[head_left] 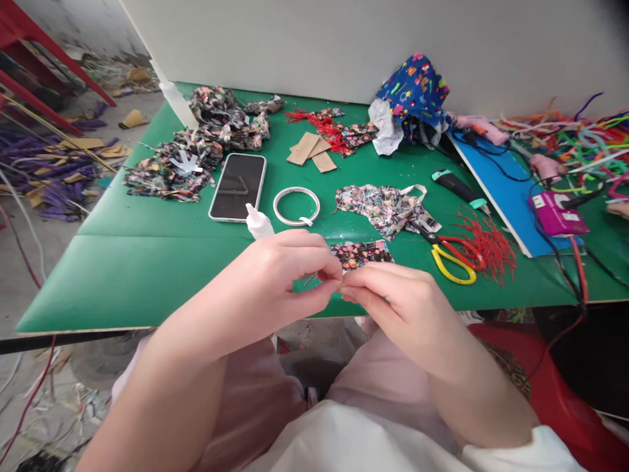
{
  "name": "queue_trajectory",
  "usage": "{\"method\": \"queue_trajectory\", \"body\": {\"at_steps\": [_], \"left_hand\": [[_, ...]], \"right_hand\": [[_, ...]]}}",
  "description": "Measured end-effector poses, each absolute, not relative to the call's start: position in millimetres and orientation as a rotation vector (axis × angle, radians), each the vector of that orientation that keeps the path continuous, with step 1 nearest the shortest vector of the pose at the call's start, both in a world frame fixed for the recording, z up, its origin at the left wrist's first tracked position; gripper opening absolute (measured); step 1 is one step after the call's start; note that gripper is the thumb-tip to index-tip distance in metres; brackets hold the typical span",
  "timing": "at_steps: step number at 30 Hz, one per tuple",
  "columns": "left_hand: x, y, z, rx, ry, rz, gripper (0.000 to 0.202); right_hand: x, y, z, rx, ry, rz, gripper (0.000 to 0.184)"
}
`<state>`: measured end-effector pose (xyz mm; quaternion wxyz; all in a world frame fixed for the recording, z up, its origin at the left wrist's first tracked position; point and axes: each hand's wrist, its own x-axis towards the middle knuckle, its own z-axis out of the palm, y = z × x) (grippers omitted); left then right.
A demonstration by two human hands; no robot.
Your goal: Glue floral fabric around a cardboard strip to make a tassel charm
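Note:
My left hand (289,275) and my right hand (393,295) meet fingertip to fingertip above the front edge of the green table. Both are closed in a pinch; whatever lies between the fingertips is too small or hidden to name. Just behind them lies a dark floral fabric piece (361,254), partly covered by my hands. A white squeeze bottle (259,221) stands behind my left hand, beside a roll of white tape (278,206). Farther back is another floral fabric piece (381,206), with red-and-yellow-handled scissors (455,262) to its right.
A phone (239,187) and crumpled floral fabric (171,164) occupy the left. Cardboard pieces (309,151) lie farther back. On the right are red strings (486,246), a utility knife (457,188), a blue board (496,190) and a purple box (557,213) with cables.

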<state>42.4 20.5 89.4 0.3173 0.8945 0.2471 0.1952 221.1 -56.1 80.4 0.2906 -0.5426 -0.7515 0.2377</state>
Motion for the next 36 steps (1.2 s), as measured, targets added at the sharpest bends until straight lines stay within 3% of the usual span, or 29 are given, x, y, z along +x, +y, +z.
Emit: {"method": "queue_trajectory", "body": {"at_steps": [13, 18, 22, 25, 36], "left_hand": [[41.1, 19.7, 95.5, 2.238, 0.615, 0.589, 0.011], [42.4, 12.4, 98.0, 2.054, 0.629, 0.786, 0.007], [48.9, 2.5, 89.0, 1.839, 0.571, 0.913, 0.03], [56.6, -2.1, 82.0, 1.635, 0.508, 0.986, 0.032], [71.1, -7.7, 76.7, 1.061, 0.361, 0.926, 0.02]], "right_hand": [[223.0, -56.9, 84.5, -1.332, -1.86, 0.822, 0.015], [220.4, -58.2, 89.3, -1.33, -1.639, 0.88, 0.016], [219.9, -60.9, 88.3, -1.244, -1.445, 1.039, 0.027], [220.2, -62.4, 85.2, -1.126, -1.382, 1.141, 0.029], [215.4, -67.0, 84.1, -1.07, -1.443, 0.96, 0.037]]}}
